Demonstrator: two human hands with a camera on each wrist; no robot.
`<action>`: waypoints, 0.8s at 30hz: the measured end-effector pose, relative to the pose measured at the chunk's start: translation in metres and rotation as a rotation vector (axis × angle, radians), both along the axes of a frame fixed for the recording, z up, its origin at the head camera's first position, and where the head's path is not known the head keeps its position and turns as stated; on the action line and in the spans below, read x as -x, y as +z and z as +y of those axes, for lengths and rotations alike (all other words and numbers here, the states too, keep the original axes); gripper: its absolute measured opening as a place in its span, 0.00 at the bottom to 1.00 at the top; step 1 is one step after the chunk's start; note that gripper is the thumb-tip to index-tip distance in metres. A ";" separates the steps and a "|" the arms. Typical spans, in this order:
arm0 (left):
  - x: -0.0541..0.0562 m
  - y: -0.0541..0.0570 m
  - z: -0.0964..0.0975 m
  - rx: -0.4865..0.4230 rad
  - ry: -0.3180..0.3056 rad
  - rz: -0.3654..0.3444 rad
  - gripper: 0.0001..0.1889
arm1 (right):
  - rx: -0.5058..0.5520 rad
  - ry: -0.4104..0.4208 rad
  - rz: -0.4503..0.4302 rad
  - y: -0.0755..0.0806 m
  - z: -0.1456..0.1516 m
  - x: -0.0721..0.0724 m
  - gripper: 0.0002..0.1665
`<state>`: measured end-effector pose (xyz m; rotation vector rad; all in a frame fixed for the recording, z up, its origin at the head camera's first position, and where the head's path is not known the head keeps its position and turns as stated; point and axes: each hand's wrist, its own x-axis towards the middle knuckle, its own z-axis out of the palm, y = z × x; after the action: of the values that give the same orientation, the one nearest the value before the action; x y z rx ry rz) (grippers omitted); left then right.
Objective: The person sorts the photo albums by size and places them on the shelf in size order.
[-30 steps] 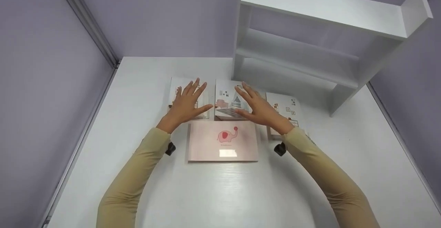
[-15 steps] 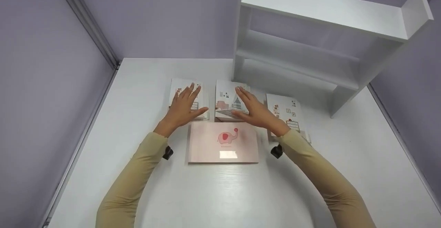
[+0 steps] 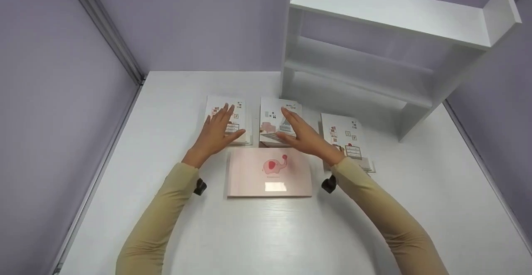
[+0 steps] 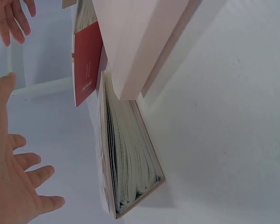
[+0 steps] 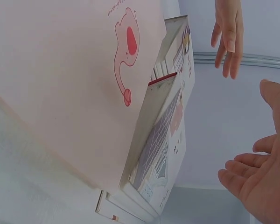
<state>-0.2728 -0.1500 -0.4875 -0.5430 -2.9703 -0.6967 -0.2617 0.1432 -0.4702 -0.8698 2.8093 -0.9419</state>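
Observation:
My left hand (image 3: 213,136) hovers with spread, straight fingers over the left white-covered album (image 3: 240,105). Over the middle album (image 3: 271,119), which has a pink and grey printed cover, my right hand (image 3: 308,137) is held with its fingers extended. Neither hand grips anything. Nearest me lies a pink album (image 3: 245,173) with an elephant on its cover, flat and closed. To the right rests another white album (image 3: 341,129), partly behind the right wrist. The left wrist view shows thick page edges (image 4: 130,158) and a red back (image 4: 87,65) on the albums beyond the pink one.
A white two-tier shelf (image 3: 390,17) stands at the back right of the white table (image 3: 266,237), close behind the middle and right albums. Purple-grey walls (image 3: 208,21) enclose the table's back and sides. Black wrist cameras (image 3: 329,183) hang under the sleeves.
Both hands have drawn back slightly toward the person, the left one also shifting left. The right hand's fingers have come closer together. The albums and shelf have stayed in place.

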 end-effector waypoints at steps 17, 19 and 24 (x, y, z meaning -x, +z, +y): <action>-0.002 -0.011 -0.022 -0.084 0.072 0.017 0.42 | 0.082 0.040 -0.064 -0.009 -0.024 -0.001 0.43; -0.001 -0.012 -0.024 -0.087 0.081 0.013 0.42 | 0.090 0.054 -0.065 -0.009 -0.027 -0.002 0.42; -0.002 -0.015 -0.030 -0.085 0.122 -0.023 0.41 | 0.101 0.070 -0.086 -0.008 -0.034 -0.003 0.40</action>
<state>-0.2709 -0.1801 -0.5022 -0.3479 -2.9480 -0.8178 -0.2585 0.1090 -0.4780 -0.9097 2.6616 -1.0915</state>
